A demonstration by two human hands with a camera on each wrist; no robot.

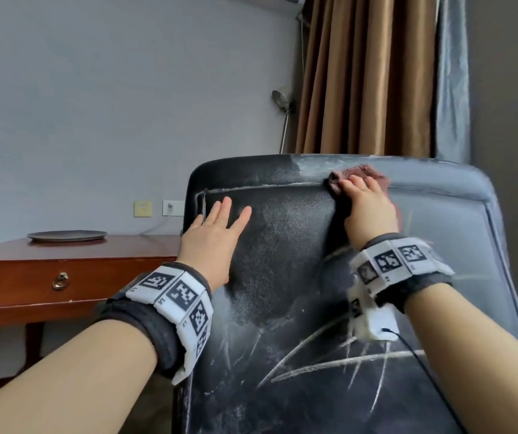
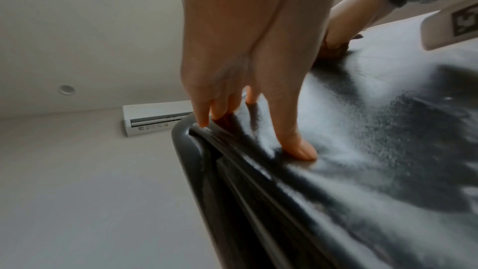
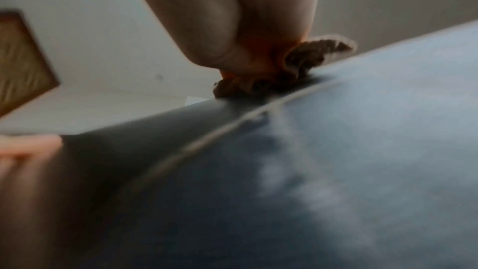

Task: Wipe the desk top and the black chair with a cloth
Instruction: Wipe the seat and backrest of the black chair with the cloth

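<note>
The right hand (image 1: 368,205) presses a crumpled reddish-brown terry cloth (image 1: 364,175) against the upper seam of the black leather chair back (image 1: 286,245). Its fingers lie fairly straight over the bunched fabric, pushing it flat rather than clutching it, so far as the head view shows; the right wrist view is too blurred to settle it. The left hand (image 1: 212,233) lies flat and open on the same chair back, near the upper left corner, fingers spread and holding nothing, apparently bracing the chair.

The left part of the chair back looks dark and clean, while the right part carries a pale grey film of dust, and white streaks (image 1: 329,361) cross the lower panel. So the chair is judged partly wiped. The reddish wooden table (image 1: 73,252) stands to the left, beside the chair, with a dark grey round plate (image 1: 67,235) on its top; whether it has been wiped cannot be told.

Risks from here:
- The cloth is bunched, so only a small patch touches the leather; strokes may leave dusty strips between passes.
- Dust packed in the piped seam may stay if the cloth rides over it.
- If the left hand lifts, pressure from the right could tip or swing the chair.
- A loaded cloth may smear dust back onto cleaned leather.
</note>
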